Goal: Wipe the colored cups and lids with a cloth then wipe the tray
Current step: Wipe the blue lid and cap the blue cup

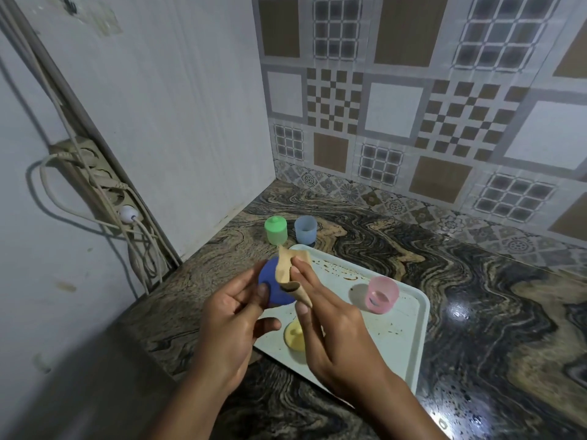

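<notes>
My left hand (233, 315) holds a dark blue lid (270, 281) above the left end of the white tray (409, 331). My right hand (333, 325) pinches a tan cloth (287, 268) and presses it against the lid's right side. A pink cup (381, 293) stands open on the tray at the right. Partly hidden behind my right hand, a yellow lid (293, 336) lies on the tray. Beyond the tray, on the counter, stand a green cup with its lid on (275, 230) and a light blue cup (305, 229) without one.
The tray carries brown specks and stains. It rests on a dark marbled counter (476, 281) in a corner between a white panel on the left and a tiled wall behind. A power strip (104, 182) with cables hangs on the left wall.
</notes>
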{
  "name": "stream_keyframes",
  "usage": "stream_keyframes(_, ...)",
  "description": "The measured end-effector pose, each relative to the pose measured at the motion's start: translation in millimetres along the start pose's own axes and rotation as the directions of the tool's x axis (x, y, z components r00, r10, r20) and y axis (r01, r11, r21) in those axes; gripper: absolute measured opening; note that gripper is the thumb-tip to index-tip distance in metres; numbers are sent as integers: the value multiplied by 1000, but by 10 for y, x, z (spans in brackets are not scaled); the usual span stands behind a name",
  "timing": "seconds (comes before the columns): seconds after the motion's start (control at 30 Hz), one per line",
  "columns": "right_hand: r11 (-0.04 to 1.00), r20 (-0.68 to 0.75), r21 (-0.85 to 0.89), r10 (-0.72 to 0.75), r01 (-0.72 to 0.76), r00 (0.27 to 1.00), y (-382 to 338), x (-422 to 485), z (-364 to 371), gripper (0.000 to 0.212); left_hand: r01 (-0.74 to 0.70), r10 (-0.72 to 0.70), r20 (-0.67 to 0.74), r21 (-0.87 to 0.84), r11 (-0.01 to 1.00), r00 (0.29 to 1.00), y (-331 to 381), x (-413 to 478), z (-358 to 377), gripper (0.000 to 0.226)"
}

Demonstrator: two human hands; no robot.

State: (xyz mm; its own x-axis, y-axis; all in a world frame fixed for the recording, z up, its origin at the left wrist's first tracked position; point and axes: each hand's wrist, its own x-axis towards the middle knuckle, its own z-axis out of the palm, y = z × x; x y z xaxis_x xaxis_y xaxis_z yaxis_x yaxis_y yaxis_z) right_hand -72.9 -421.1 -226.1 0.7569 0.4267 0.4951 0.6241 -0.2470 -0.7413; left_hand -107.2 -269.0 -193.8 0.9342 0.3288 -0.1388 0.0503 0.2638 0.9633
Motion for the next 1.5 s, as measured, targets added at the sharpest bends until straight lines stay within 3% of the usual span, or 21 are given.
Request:
stream_keyframes(0.13, 998, 7, -69, -4, 5, 1000, 148, 97, -111, 43, 44, -43, 21, -52, 998, 999, -10, -19, -65, 32)
stream_keyframes(0.2, 989, 36, -107, 111, -106, 993, 226, 127, -173, 43, 73, -74, -5, -103, 992, 997, -13, 0, -95, 29)
stream_keyframes(0.3, 925, -28, 156, 356, -347, 934, 179, 133, -235, 60, 79, -89, -66, -147, 986, 994, -3, 47, -126, 27)
stream_keyframes(0.37, 870, -47, 368, 370, -328, 928, 36, 124, -230, 48, 55, -70, -105, -140, 989, 992, -13, 88, -133, 28)
stream_keyframes(0.47, 840, 0, 461, 321, -285, 947, -130, 85, -139, 52, 30, -42, -132, -94, 995, 990, -48, 113, -90, 28)
stream_keyframes(0.63, 870, 5, 408, 302, -278, 953, -99, 32, -32, 46, 10, -10, -15, 2, 1000, 1000, -74, 48, -13, 55)
stream_keyframes(0.7, 885, -25, 382, 299, -267, 954, -111, 3, -42, 47, 14, -13, -33, 19, 1000, 999, -70, 62, -20, 58)
stream_keyframes(0.8, 978, -80, 160, 148, -134, 986, -146, -41, -48, 36, 50, -49, -87, 8, 999, 995, -51, 96, -38, 53)
stream_keyframes(0.9, 1000, 42, 3, 12, -12, 999, -95, -40, 3, 45, 66, -65, -40, 18, 998, 997, -38, 90, -34, 42)
stream_keyframes(1.0, 999, 39, -31, 28, -27, 999, -11, -14, 31, 51, 53, -53, 7, 34, 998, 999, -42, 80, -40, 36)
stream_keyframes(1.2, 998, -7, -65, 0, 0, 1000, 153, 128, -78, 40, 67, -70, 87, 45, 997, 994, -53, 84, -112, 38)
stream_keyframes(1.27, 993, -10, -98, 62, -62, 998, 246, 138, -107, 39, 72, -74, 100, 26, 997, 992, -44, 93, -146, 38)
stream_keyframes(1.33, 982, -97, -31, 183, -186, 978, 252, 106, -133, 40, 75, -75, 96, 7, 997, 993, -25, 112, -171, 36)
stream_keyframes(1.4, 944, -155, 171, 308, -282, 939, 167, 79, -117, 51, 80, -78, 57, -31, 996, 995, -24, 152, -203, 35)
stream_keyframes(1.5, 864, -71, 400, 360, -304, 930, -45, 20, -65, 45, 79, -81, -22, -73, 994, 996, -51, 186, -189, 31)
